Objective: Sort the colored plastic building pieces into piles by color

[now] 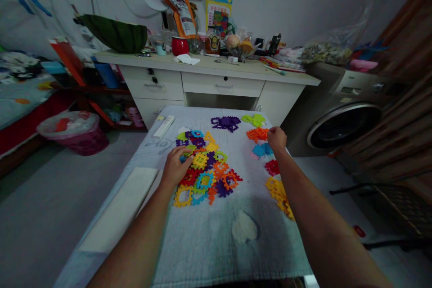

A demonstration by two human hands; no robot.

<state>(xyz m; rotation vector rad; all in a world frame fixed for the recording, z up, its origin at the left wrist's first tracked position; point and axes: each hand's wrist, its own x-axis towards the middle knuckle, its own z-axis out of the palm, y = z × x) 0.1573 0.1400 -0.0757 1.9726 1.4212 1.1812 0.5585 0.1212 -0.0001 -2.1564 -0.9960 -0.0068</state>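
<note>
My left hand point(176, 165) is over the left edge of a mixed heap of plastic interlocking pieces point(200, 160), thumb and fingers apart. A bit of blue shows between them; I cannot see it being gripped. My right hand point(277, 138) is closed at the right end of a pile of orange pieces point(257, 133); whatever its fingers hold is hidden. Sorted by colour along the far and right sides lie purple pieces point(225, 122), lime-green pieces point(254, 119), blue pieces point(262, 149), red pieces point(272, 167) and yellow pieces point(278, 194), the last partly behind my right forearm.
A pale cloth point(209, 243) covers the table. A white strip point(164, 127) and a long white board point(121, 207) lie on its left side. Behind stands a cluttered desk point(222, 66); a washing machine point(337, 112) is right, a pink bin point(81, 137) left.
</note>
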